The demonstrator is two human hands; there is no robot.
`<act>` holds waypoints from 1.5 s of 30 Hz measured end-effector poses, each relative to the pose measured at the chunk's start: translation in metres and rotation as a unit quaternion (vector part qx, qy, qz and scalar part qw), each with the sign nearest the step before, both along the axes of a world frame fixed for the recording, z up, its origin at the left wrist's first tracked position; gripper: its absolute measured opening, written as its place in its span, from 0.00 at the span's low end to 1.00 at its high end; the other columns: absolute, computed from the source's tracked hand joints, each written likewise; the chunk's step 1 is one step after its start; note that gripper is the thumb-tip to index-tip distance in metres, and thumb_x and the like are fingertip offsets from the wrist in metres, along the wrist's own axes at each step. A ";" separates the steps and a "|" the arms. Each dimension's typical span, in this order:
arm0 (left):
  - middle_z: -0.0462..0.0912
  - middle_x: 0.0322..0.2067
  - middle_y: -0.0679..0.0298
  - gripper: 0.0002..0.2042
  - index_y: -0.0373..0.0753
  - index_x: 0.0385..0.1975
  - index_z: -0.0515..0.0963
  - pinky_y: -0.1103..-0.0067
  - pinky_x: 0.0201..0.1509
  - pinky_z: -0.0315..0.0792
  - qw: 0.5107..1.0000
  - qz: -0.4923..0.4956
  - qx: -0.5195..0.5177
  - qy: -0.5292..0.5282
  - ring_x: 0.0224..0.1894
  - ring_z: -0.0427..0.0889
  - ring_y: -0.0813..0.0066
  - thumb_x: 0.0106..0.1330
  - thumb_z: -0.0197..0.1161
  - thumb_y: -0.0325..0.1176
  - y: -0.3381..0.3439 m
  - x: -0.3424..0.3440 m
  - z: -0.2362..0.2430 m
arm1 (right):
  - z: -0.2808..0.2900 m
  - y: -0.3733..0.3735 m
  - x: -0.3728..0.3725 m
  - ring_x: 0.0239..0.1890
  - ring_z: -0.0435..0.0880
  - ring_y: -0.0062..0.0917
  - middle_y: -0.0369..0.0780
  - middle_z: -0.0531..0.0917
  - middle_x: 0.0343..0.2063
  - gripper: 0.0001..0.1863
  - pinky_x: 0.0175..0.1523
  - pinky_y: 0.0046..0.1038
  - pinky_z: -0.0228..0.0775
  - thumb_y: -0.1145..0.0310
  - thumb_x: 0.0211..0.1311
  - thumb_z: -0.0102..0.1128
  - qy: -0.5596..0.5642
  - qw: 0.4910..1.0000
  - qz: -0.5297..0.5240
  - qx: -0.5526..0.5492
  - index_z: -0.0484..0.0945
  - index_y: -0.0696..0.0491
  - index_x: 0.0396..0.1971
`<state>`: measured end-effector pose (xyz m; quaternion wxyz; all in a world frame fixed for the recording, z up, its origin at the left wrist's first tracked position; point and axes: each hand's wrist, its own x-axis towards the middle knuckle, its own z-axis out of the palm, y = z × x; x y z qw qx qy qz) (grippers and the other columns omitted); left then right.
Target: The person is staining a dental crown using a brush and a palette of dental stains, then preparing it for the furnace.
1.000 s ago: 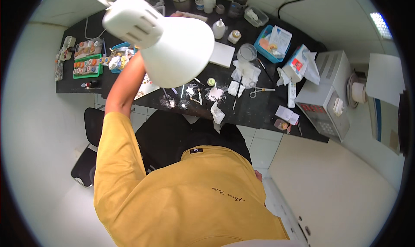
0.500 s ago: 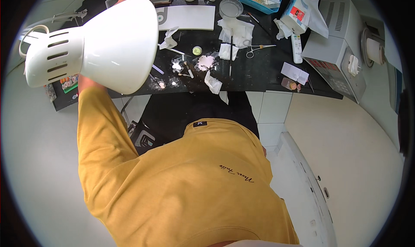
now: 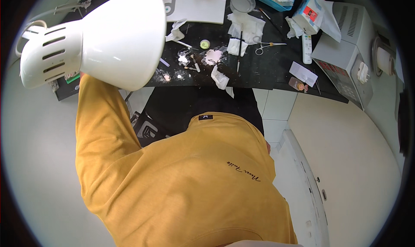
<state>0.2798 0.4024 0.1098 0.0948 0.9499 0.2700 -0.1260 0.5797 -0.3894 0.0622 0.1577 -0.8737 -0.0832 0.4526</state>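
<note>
The big white metal desk lamp shade (image 3: 116,35) hangs at the left over the black worktop (image 3: 268,70). Its long axis runs left-right, with the open mouth facing right. The left yellow sleeve (image 3: 101,117) reaches up behind it, so can't tell what that grip is doing. The right hand isn't visible.

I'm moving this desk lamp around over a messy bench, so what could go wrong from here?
The white lamp shade hides the left hand behind it, so its grip cannot be checked; a slip might drop the lamp onto the black bench. Swinging it low could scatter the white powder and crumpled tissues. The scissors lie open nearby, a possible snag.
</note>
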 end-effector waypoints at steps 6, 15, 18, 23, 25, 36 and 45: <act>0.50 0.67 0.46 0.48 0.44 0.68 0.51 0.57 0.67 0.57 0.994 0.099 -0.021 0.045 0.68 0.51 0.45 0.44 0.74 0.28 -0.010 0.012 0.028 | -0.004 0.006 0.007 0.20 0.73 0.18 0.38 0.78 0.17 0.13 0.27 0.25 0.66 0.62 0.64 0.53 -0.002 1.000 0.014 0.011 0.77 0.58 0.29; 0.44 0.67 0.39 0.41 0.43 0.68 0.50 0.52 0.67 0.52 0.983 0.158 -0.090 0.012 0.69 0.44 0.40 0.58 0.66 0.45 -0.055 0.006 0.092 | -0.014 0.020 0.017 0.20 0.74 0.18 0.38 0.78 0.17 0.13 0.27 0.24 0.67 0.63 0.65 0.52 -0.020 0.998 0.039 0.054 0.77 0.58 0.29; 0.43 0.67 0.39 0.43 0.42 0.68 0.49 0.52 0.67 0.54 0.984 0.170 -0.043 0.039 0.68 0.47 0.39 0.56 0.67 0.44 -0.064 0.010 0.100 | -0.019 0.026 0.021 0.20 0.74 0.18 0.38 0.78 0.17 0.13 0.27 0.24 0.67 0.63 0.65 0.52 -0.032 0.995 0.041 0.085 0.77 0.58 0.29; 0.42 0.67 0.39 0.43 0.42 0.68 0.49 0.52 0.67 0.54 0.987 0.158 -0.029 -0.012 0.68 0.48 0.39 0.55 0.68 0.45 -0.108 -0.029 0.123 | -0.009 0.063 0.043 0.20 0.74 0.18 0.37 0.78 0.17 0.12 0.27 0.24 0.67 0.63 0.65 0.52 -0.107 0.972 0.061 0.200 0.77 0.58 0.30; 0.42 0.68 0.39 0.44 0.42 0.68 0.49 0.53 0.66 0.54 0.989 0.144 -0.017 -0.033 0.68 0.48 0.39 0.55 0.68 0.45 -0.133 -0.050 0.136 | 0.018 0.104 0.045 0.20 0.74 0.17 0.37 0.78 0.18 0.11 0.27 0.22 0.66 0.65 0.66 0.51 -0.147 0.964 0.083 0.205 0.77 0.57 0.31; 0.64 0.54 0.54 0.50 0.42 0.66 0.56 0.66 0.60 0.65 0.956 0.290 0.036 -0.032 0.56 0.66 0.54 0.35 0.74 0.25 -0.293 -0.196 0.111 | 0.113 0.421 -0.137 0.26 0.83 0.31 0.45 0.82 0.25 0.03 0.33 0.27 0.73 0.74 0.54 0.60 0.010 0.765 0.464 0.446 0.78 0.57 0.29; 0.63 0.55 0.53 0.50 0.44 0.66 0.55 0.53 0.58 0.64 0.915 0.400 0.034 -0.032 0.57 0.65 0.53 0.36 0.76 0.29 -0.328 -0.211 0.040 | 0.047 0.483 -0.277 0.33 0.82 0.44 0.50 0.81 0.27 0.09 0.38 0.40 0.75 0.71 0.49 0.65 -0.071 0.655 0.639 0.397 0.75 0.60 0.27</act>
